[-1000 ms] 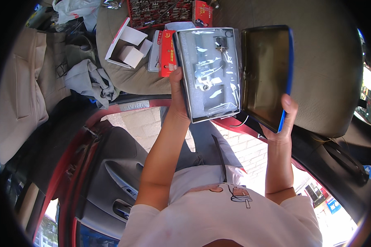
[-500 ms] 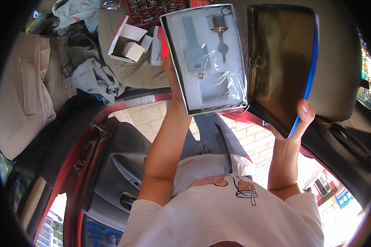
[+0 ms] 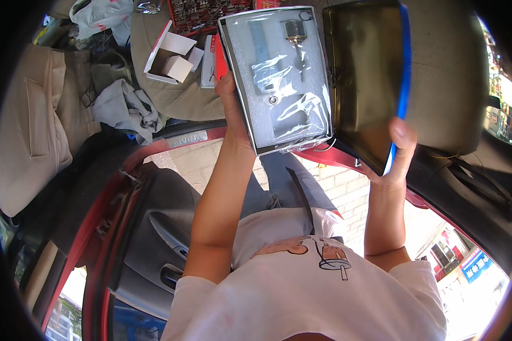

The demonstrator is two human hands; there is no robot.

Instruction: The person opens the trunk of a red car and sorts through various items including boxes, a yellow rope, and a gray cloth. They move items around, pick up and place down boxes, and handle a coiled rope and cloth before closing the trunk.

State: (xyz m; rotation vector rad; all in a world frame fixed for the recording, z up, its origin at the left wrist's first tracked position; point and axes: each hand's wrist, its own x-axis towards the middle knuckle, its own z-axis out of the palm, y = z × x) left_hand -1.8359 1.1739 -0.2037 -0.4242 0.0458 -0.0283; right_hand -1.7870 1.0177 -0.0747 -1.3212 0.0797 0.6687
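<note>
My left hand [image 3: 233,111] grips the left side of a shallow open box [image 3: 238,88], thumb along its edge. Inside lies a pale foam insert [image 3: 253,122] under shiny clear plastic film. A cup-shaped metal part [image 3: 294,31] with a narrow stem sits at its upper right. A small metal ring [image 3: 274,100] is lower down; glare hides some of the insert. Beside the box, my right hand [image 3: 397,152] closes on the lower right corner of a dark brownish, glossy lid [image 3: 364,85] with a blue outer edge. Whether lid and box are joined I cannot tell.
On the beige car seat stand an open white carton [image 3: 179,67] and a red case [image 3: 202,16] of small metal pieces. A grey cloth [image 3: 125,108] and a white plastic bag [image 3: 105,20] lie farther left. The car door [image 3: 153,233] hangs open at lower left.
The box and lid have shifted a little to the left. My right hand has brought the lid inward and slightly up, and it appears narrower. Both hands keep their holds.
</note>
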